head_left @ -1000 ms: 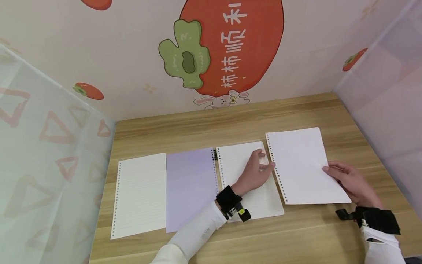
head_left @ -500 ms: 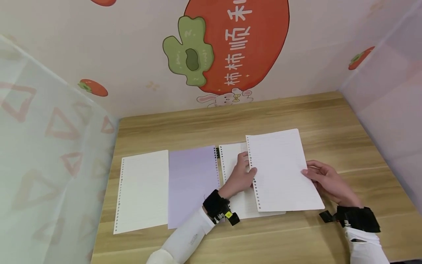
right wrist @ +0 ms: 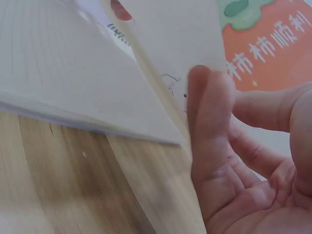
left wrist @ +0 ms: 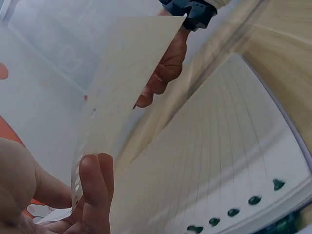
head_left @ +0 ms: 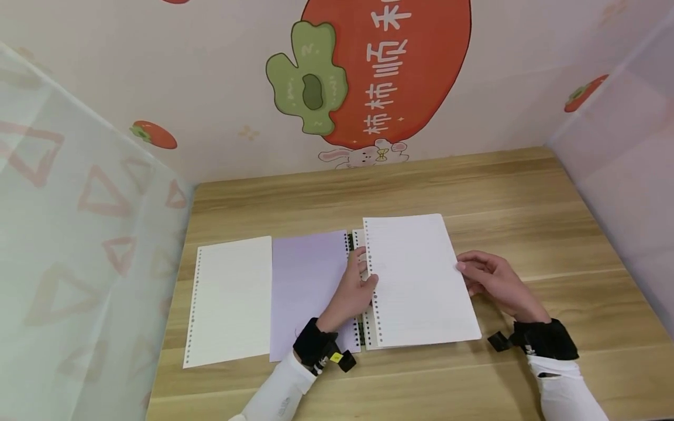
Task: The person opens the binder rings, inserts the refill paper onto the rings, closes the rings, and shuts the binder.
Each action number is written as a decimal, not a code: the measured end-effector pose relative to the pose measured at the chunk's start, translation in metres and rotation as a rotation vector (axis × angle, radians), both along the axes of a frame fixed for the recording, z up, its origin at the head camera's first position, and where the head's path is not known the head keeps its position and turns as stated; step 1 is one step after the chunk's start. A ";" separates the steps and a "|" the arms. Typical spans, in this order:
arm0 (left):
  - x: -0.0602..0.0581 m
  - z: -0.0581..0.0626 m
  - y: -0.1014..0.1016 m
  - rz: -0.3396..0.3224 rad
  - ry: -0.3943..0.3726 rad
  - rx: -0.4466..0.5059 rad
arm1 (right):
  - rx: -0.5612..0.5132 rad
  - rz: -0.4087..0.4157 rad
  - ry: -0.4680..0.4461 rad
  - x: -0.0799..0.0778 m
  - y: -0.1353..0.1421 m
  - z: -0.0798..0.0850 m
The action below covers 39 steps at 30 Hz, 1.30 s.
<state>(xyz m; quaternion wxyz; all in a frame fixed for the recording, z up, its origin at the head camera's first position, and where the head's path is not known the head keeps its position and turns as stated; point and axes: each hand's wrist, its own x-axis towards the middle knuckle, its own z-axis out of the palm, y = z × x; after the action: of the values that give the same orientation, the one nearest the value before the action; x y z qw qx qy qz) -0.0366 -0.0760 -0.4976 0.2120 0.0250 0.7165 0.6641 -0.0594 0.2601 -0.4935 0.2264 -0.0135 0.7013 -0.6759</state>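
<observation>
A white loose-leaf sheet (head_left: 421,280) with punched holes down its left edge hangs over an opened ring-binder notebook. My left hand (head_left: 350,292) pinches the holed edge between thumb and fingers. At the opposite edge my right hand (head_left: 497,283) pinches the sheet. The left wrist view shows the sheet tilted above the notebook's lined pages (left wrist: 209,146), whose holes run along the bottom. Those pages are mostly covered by the sheet in the head view. The purple cover (head_left: 308,280) lies flat to the left, and green-black rings (head_left: 361,333) show along the spine.
Another punched white sheet (head_left: 229,304) lies on the wooden table (head_left: 526,210), its right edge against the purple cover. A printed wall (head_left: 221,76) with a large persimmon picture stands behind, and side walls bound the table left and right.
Both hands have moved left with the white sheet, from beside the notebook to over its right-hand pages. My left hand, earlier touching near the holed edge, now pinches it.
</observation>
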 end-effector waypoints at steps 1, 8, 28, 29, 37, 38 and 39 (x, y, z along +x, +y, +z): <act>0.000 0.000 -0.004 -0.001 0.008 -0.001 | 0.015 -0.004 0.008 0.000 -0.003 -0.001; 0.002 -0.003 -0.022 0.019 0.010 -0.024 | 0.070 0.005 0.000 -0.002 -0.021 -0.006; 0.017 -0.011 -0.033 0.036 0.125 -0.172 | 0.104 -0.063 -0.044 0.005 -0.029 -0.009; 0.018 -0.011 -0.033 0.035 0.156 -0.219 | 0.092 -0.067 -0.045 0.005 -0.029 -0.010; 0.021 -0.005 -0.031 -0.009 0.365 -0.493 | 0.035 -0.079 -0.048 0.006 -0.030 -0.015; 0.021 -0.004 -0.030 -0.014 0.378 -0.525 | 0.035 -0.079 -0.049 0.006 -0.030 -0.015; 0.021 -0.004 -0.029 -0.020 0.390 -0.548 | 0.034 -0.080 -0.051 0.006 -0.030 -0.015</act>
<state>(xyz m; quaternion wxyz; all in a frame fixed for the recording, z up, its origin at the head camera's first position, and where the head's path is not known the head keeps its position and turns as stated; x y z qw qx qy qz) -0.0160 -0.1050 -0.5013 0.0762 0.1007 0.8951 0.4275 -0.0529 0.2303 -0.5085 0.2171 0.0353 0.7066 -0.6725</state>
